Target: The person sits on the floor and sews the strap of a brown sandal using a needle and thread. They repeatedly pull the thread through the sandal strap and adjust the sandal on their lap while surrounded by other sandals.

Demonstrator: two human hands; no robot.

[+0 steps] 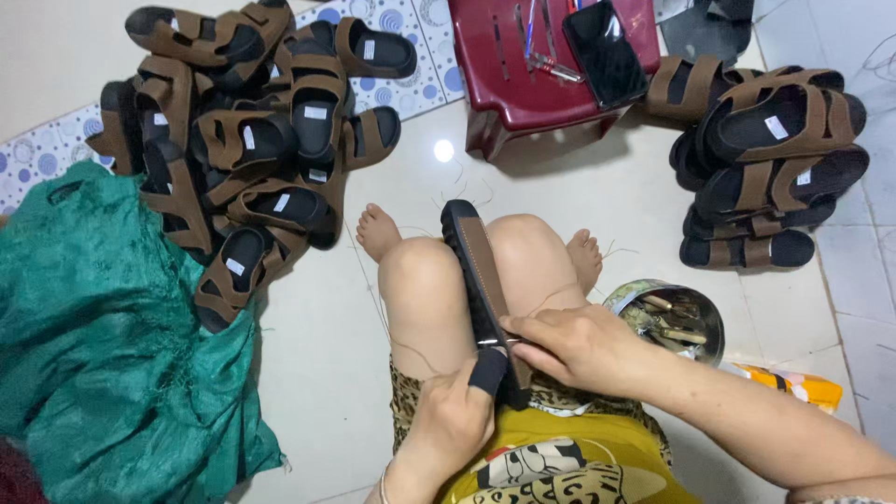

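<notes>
The brown sandal [476, 280] stands on its edge between the person's knees, its long axis running from the lap away toward the red stool [551, 65], toe end far. The left hand [457, 420] is closed around the heel end, thumb covered by a black sleeve. The right hand [574, 345] comes from the right, forearm slanting, fingers pinched on a small metal tool at the sandal's edge. A metal tin [672, 317] sits just beside the right knee.

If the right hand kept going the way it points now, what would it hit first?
The right hand points leftward across the lap, fingertips already at the sandal held on edge between the knees. Pushed further, it would likely meet the covered thumb of the left hand; depth is unclear.
</notes>
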